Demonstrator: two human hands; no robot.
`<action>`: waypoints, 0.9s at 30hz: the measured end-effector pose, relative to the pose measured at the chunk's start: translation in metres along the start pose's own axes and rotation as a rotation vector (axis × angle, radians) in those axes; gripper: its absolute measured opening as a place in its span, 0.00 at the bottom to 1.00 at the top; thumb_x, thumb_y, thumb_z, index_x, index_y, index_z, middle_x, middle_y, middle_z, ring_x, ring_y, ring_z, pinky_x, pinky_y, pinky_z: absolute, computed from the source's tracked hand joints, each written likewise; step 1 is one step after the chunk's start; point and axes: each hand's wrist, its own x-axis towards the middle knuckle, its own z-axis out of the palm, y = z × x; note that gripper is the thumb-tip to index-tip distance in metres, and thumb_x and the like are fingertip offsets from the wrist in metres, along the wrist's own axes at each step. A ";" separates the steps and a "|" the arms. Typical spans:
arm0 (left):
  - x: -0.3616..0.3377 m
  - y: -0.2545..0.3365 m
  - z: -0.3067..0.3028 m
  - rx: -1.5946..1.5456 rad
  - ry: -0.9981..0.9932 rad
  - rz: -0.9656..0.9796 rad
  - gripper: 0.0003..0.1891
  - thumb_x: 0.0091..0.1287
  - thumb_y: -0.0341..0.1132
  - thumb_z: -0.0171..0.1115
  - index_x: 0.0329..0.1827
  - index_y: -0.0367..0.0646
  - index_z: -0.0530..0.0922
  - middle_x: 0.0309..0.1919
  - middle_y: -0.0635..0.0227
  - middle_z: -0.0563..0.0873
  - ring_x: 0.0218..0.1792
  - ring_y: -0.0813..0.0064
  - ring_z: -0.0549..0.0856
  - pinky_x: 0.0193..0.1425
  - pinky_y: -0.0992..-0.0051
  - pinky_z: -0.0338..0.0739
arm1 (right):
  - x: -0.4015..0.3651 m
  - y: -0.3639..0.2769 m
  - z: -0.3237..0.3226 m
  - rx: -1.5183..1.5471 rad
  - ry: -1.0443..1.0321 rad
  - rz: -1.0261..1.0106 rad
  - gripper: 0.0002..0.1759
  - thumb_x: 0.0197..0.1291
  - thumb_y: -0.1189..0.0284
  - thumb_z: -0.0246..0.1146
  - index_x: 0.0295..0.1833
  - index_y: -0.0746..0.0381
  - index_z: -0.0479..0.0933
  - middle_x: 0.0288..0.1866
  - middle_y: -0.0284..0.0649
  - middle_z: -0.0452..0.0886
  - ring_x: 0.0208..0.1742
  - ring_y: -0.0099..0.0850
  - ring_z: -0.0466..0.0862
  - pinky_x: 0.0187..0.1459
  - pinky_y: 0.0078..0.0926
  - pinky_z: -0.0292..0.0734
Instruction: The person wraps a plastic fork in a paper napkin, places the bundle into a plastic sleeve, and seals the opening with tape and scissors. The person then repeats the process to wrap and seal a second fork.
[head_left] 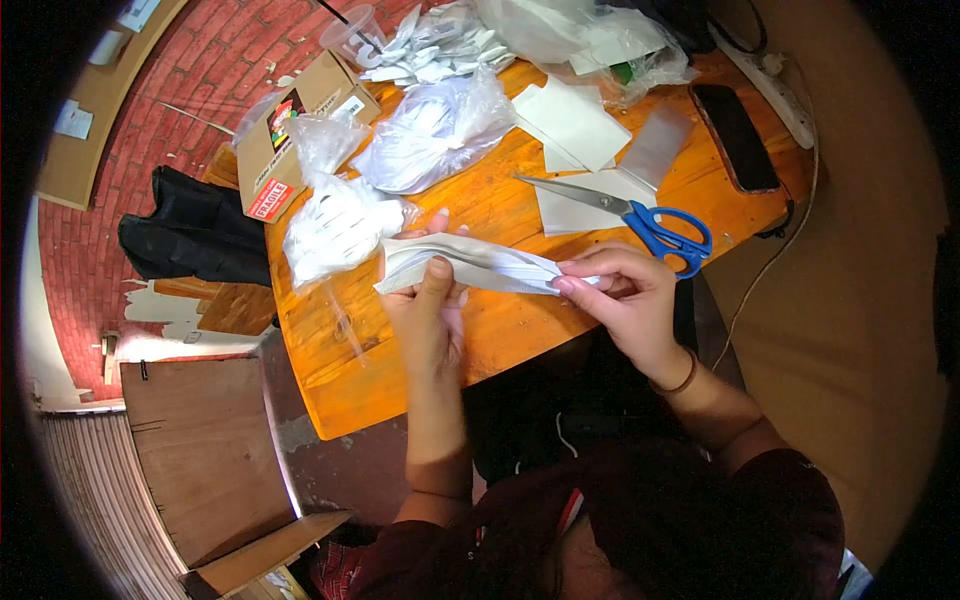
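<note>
A long, narrow piece of folded white paper (500, 268) with several layers is stretched between my hands over the table's near edge. My left hand (430, 305) grips its left end, thumb pressed on top and fingers behind. At the other end, my right hand (630, 300) pinches the paper between thumb and fingertips. The layers gape a little along the upper side near my left thumb. Just beyond my right hand lie blue-handled scissors (660, 232), blades pointing left, partly on white paper sheets (570, 120).
On the wooden table (340, 390) are clear bags of white pieces (345, 225), a cardboard box (300, 130), a heap of folded white pieces (440, 45), a plastic cup (355, 38) and a phone (735, 138). A power strip (770, 90) with a cable runs along the right edge.
</note>
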 end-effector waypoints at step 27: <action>-0.006 0.012 0.006 0.276 -0.151 -0.027 0.11 0.54 0.16 0.63 0.36 0.37 0.73 0.38 0.55 0.84 0.43 0.67 0.83 0.50 0.71 0.78 | 0.037 -0.023 -0.007 -0.405 -0.424 0.013 0.07 0.53 0.75 0.66 0.35 0.69 0.81 0.31 0.40 0.84 0.31 0.23 0.80 0.34 0.19 0.74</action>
